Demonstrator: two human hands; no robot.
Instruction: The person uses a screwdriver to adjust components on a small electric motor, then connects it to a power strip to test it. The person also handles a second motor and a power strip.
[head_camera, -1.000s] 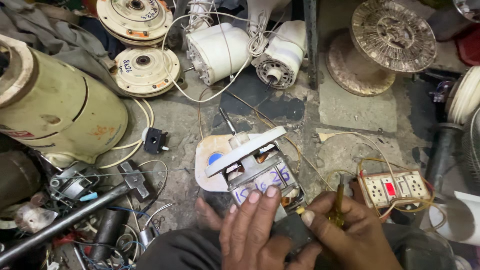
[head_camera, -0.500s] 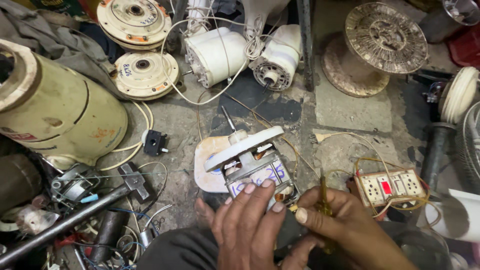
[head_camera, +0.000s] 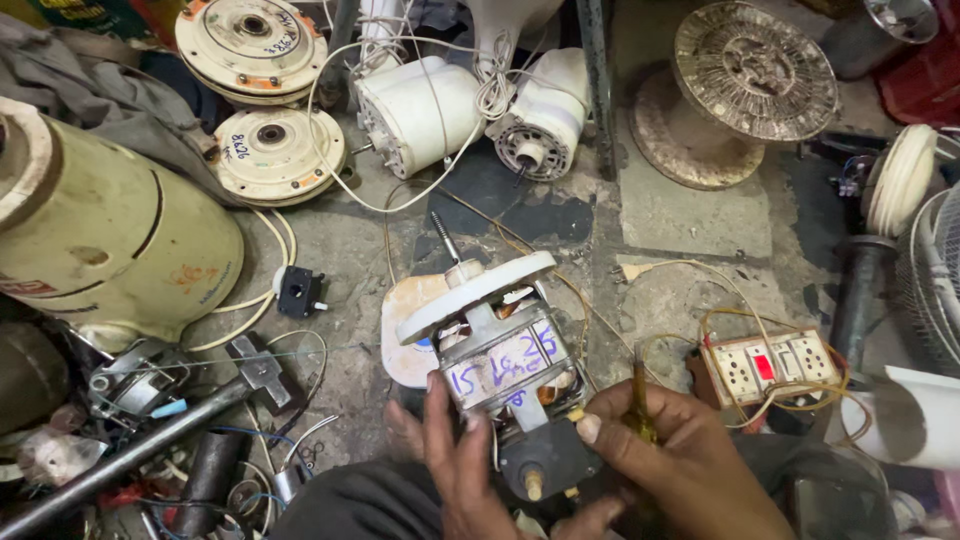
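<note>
A small electric motor (head_camera: 500, 360) with a white end plate, a threaded shaft and blue marker writing on its core lies on the floor in front of me. My left hand (head_camera: 465, 470) grips its near side, thumb against the core. My right hand (head_camera: 680, 460) is closed round a yellow-handled screwdriver (head_camera: 640, 400), held upright just right of the motor's dark rear end (head_camera: 545, 465). The screwdriver's tip is hidden behind my fingers.
A white switch-and-socket board (head_camera: 770, 365) with orange wires lies at the right. Cream motor housings (head_camera: 420, 110), round rotor plates (head_camera: 275, 150), a large cream drum (head_camera: 100, 230), a hammer (head_camera: 180, 410) and a metal spool (head_camera: 750, 80) crowd the floor around.
The view has drawn closer to the motor. My left hand shifted from on top of the motor to its near side, and my right hand brought the screwdriver closer to the motor's rear end.
</note>
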